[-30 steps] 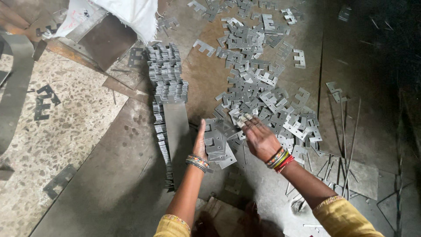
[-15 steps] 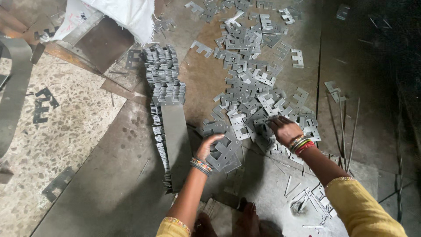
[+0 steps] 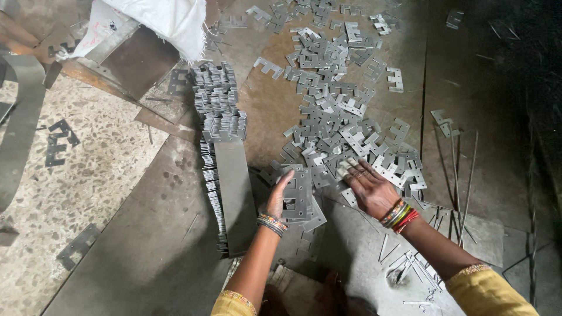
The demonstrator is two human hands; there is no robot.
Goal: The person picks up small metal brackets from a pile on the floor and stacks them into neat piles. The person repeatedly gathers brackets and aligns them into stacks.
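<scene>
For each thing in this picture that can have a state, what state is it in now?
Left hand: open, palm edge against a small stack of plates.
Small stack of stamped metal plates: gathered, lying flat.
Right hand: flat, fingers spread on the loose plates.
Loose E-shaped metal plates: scattered on the floor.
Long row of plates: stacked neatly on edge.
White sack: crumpled, draped over a metal box.
Thin metal rods: lying loose.

1 head view, looking steeply down, close over floor (image 3: 117, 234) before person.
</scene>
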